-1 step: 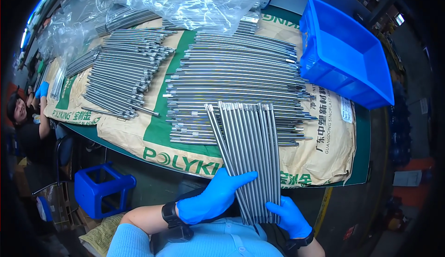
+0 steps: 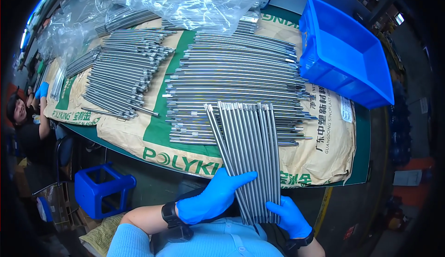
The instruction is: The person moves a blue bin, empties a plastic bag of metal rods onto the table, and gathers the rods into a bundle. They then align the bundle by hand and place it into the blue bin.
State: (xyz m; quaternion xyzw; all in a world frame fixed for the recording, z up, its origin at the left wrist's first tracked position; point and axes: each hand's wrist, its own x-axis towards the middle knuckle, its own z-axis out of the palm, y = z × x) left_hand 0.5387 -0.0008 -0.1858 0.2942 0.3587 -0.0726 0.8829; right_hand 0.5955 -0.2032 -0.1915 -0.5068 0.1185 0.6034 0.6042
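Note:
A fanned bundle of metal rods is held in front of my body, its far ends over the table's near edge. My left hand, in a blue glove, grips the bundle from the left with the thumb across the rods. Around the lower right end of the same bundle, my right hand, also gloved, is closed with its thumb on top. The fingers beneath the rods are hidden. Beyond the bundle lies a wide pile of similar rods, with a second pile to its left.
Printed paper sacks cover the table under the rods. Clear plastic film lies at the back. A blue bin stands at the far right, and a blue stool at the lower left. Another person sits at the left end.

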